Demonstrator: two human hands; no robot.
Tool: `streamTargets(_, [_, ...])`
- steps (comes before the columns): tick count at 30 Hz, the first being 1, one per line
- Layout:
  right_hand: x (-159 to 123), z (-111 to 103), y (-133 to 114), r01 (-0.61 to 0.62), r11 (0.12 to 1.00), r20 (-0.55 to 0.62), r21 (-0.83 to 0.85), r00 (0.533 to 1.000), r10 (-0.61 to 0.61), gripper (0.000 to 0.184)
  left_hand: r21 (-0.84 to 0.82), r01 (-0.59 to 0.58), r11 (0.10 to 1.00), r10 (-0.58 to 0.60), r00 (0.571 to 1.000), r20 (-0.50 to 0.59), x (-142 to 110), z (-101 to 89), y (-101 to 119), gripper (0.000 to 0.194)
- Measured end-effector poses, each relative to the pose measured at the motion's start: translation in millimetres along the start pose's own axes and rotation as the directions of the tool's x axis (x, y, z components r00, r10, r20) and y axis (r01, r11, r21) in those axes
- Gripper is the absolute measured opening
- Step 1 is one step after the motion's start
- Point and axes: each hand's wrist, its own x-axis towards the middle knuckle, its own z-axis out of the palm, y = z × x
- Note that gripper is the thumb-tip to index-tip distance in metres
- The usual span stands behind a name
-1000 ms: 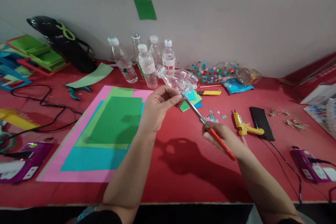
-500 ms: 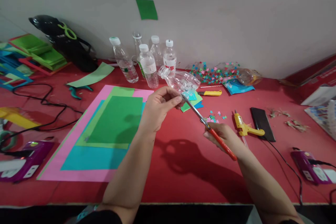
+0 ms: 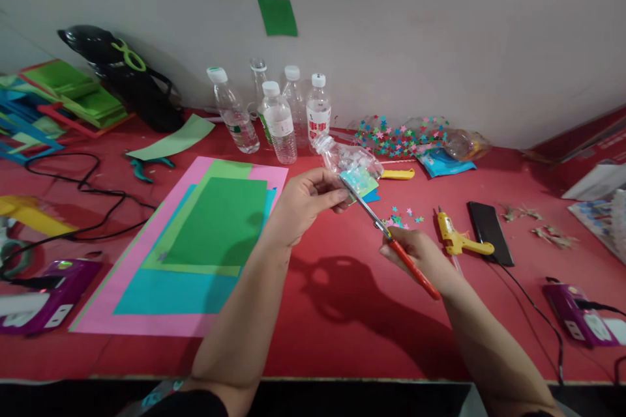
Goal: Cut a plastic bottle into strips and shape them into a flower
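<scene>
My left hand (image 3: 304, 202) is closed around a clear, crumpled plastic bottle (image 3: 348, 159), holding it above the red table with its neck pointing up and left. My right hand (image 3: 419, 257) grips red-handled scissors (image 3: 391, 242). Their metal blades reach up and left to the bottle, right by my left fingertips. Both forearms come in from the bottom edge.
Several capped water bottles (image 3: 279, 121) stand by the white wall. Stacked coloured paper sheets (image 3: 200, 241) lie at left, a yellow glue gun (image 3: 457, 240) and black phone (image 3: 490, 224) at right. Scattered paper stars (image 3: 397, 135), a yellow utility knife (image 3: 398, 174), cables and purple power strips (image 3: 577, 316) lie around.
The bottle and my left hand have shifted slightly to the right and tilted. The scissors stay against the bottle, and my right hand has barely moved.
</scene>
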Motion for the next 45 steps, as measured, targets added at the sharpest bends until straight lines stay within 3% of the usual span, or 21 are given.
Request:
streamTargets(10, [3, -3, -1, 0.002, 1.000, -0.029, -0.003, 1.000, -0.002, 0.048, -0.137, 0.064, 0.989, -0.058, 0.997, 0.048, -1, -7.2, 2, 0.017])
streamTargets(21, [-4, -5, 3, 0.018, 0.999, 0.058, -0.031, 0.998, -0.016, 0.039, 0.082, -0.046, 0.996, 0.037, 0.994, 0.107, -3, 1.4, 2, 0.015])
streamTargets(33, [-1, -4, -4, -0.038, 0.999, -0.026, -0.029, 0.999, 0.038, 0.043, 0.125, -0.066, 0.990, 0.051, 0.992, 0.114, -3, -0.7, 2, 0.016])
streamTargets(39, [-3, -4, 3, -0.030, 1.000, 0.030, 0.002, 0.999, 0.030, 0.042, 0.182, -0.080, 0.980, 0.055, 0.989, 0.140, -5, -1.2, 5, 0.015])
streamTargets(45, [-4, -3, 7, -0.020, 0.999, 0.003, -0.049, 1.000, 0.020, 0.040, 0.287, -0.086, 0.954, 0.038, 0.985, 0.168, -6, 2.7, 3, 0.014])
